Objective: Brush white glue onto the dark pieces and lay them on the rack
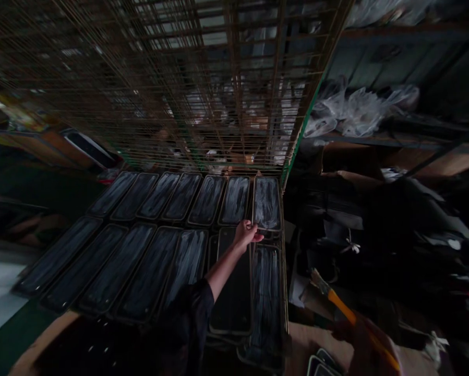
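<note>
My left hand point(247, 235) reaches forward, its fingers pinched at the near edge of a dark rounded rectangular panel point(266, 201) with whitish streaks, in the far right corner of the rows. Under my forearm lies a plain dark panel point(233, 292) without streaks; it overlaps its neighbour. Beside it is another streaked panel point(266, 292). At the lower right, my right hand point(369, 344) is closed around a paintbrush point(341, 304) with a yellow-orange handle, bristles pointing up and left. Shadow hides part of that hand.
Two rows of streaked panels point(119, 266) fill the surface to the left. A tall wire mesh rack point(234, 104) rises behind them. Shelves with clear plastic bags point(359, 109) stand at the right. More small panels point(323, 364) lie below on a brown board point(302, 339).
</note>
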### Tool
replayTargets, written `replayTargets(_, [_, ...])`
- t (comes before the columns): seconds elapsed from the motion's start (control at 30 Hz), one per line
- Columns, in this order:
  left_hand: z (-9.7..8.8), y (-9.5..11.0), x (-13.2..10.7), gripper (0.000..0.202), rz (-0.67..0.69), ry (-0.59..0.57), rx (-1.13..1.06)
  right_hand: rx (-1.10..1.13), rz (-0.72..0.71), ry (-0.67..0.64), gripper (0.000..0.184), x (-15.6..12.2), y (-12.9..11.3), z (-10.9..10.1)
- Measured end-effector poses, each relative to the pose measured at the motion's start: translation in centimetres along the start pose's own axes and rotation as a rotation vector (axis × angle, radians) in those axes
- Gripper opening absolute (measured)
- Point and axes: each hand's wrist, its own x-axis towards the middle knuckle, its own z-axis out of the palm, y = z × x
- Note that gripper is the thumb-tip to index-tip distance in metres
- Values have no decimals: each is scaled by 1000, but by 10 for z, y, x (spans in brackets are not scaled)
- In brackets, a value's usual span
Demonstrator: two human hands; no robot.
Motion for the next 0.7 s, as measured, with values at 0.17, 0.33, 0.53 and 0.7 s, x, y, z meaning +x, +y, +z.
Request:
replayTargets(0.17, [-87,-30,-75,36,313,74,390,-13,-210,-139,33,-23,1,22])
replayTargets(0.33, [-167,-74,-142,35,384,189,649,-140,-434,-558,35,-59,31,75])
replayTargets(0.53, [-170,-87,-146,46,430,131,932,-456,-640,-535,39,-107,47,132])
replayTargets(0.7, [-166,-87,-141,55,452,139,957,-537,-702,-461,41,-131,44,142])
